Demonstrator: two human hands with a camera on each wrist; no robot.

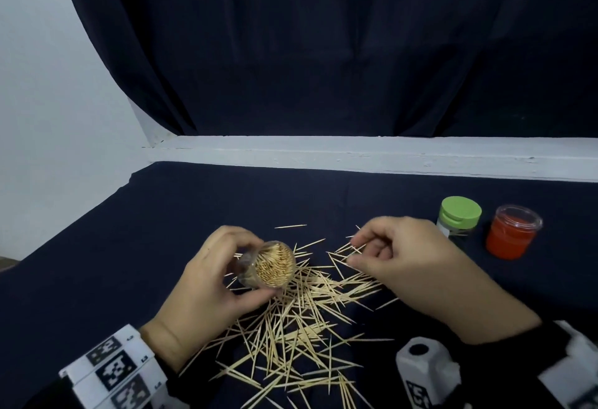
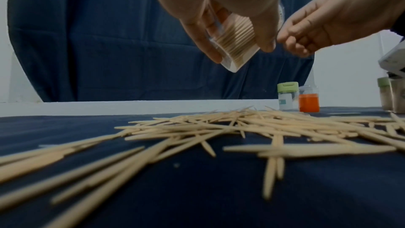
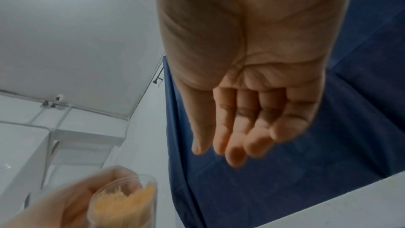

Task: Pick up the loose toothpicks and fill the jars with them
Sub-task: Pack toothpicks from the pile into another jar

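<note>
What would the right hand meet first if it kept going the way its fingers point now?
Most likely the open jar packed with toothpicks, gripped and tilted by the left hand. The right hand points its curled fingers leftward toward the jar's mouth, above the loose toothpicks. Depth is unclear, so it might pass just behind it.

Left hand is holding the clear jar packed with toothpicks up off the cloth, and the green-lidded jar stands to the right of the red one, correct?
Not quite. The left hand does hold the clear jar aloft, but the head view shows the green-lidded jar standing left of the red one, not right.
</note>
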